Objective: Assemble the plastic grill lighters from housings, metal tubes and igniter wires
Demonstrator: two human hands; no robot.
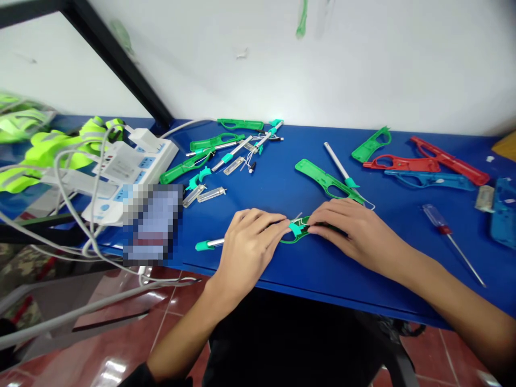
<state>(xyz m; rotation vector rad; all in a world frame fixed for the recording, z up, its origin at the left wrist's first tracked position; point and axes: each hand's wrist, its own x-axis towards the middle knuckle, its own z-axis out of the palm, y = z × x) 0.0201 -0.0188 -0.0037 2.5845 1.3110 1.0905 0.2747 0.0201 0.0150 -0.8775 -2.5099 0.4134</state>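
Observation:
Both my hands meet over a green plastic lighter shell (pixel 291 240) low on the blue table. The fingers of my left hand (pixel 250 242) are pinched against a teal trigger piece (pixel 297 229) set in that shell. A metal lighter tube (pixel 215 243) with a teal tip sticks out to the left from under this hand. My right hand (pixel 350 228) has its fingertips closed on the shell's right end, by a small dark part and a thin white wire. Its palm hides much of the shell. Just behind it lie another green shell half (pixel 322 177) and a metal tube (pixel 336 160).
Green shells, tubes and clear fuel tanks (pixel 212 194) lie at the back left. A white power strip (pixel 137 174), tangled cables and a blurred phone (pixel 153 223) fill the left. Red shells (pixel 407 163), a blue shell (pixel 431 180) and a screwdriver (pixel 453 242) lie right.

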